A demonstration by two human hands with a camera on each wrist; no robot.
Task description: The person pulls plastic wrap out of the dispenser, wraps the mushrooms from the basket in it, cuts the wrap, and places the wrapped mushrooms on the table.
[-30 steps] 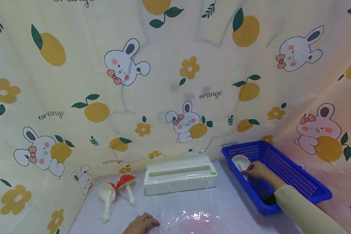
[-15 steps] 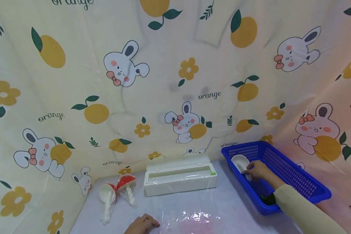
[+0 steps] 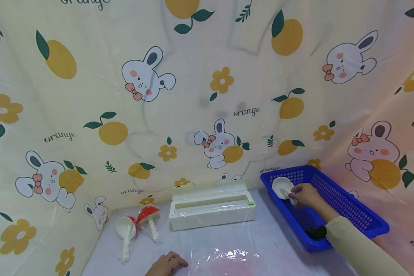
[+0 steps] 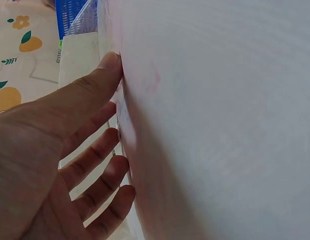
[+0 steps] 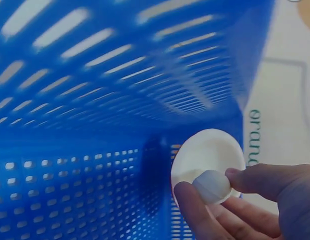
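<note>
My right hand [image 3: 307,197] is inside the blue basket [image 3: 352,205], thumb and fingers pinching the handle of a white mushroom-shaped spoon [image 3: 281,188]. In the right wrist view the spoon's round bowl [image 5: 207,150] faces the camera, with a trace of red at its rim and the rounded handle end [image 5: 212,187] between the fingertips. My left hand [image 3: 167,264] rests at the table's near side, fingertips touching the left edge of a sheet of clear film [image 3: 224,255]. In the left wrist view the left hand's fingers [image 4: 97,150] are spread, gently bent, against the table surface.
A white cling film box [image 3: 212,218] stands open at the back, film coming over its front. Left of it lie two film-wrapped red-and-white mushroom spoons [image 3: 125,230]. Something dark green [image 3: 316,232] sits in the basket's near end. A printed curtain [image 3: 193,96] hangs behind.
The spoon in my right hand has tilted and risen slightly, so its bowl shows rounder. The right hand has lifted a little; my left hand stays in place.
</note>
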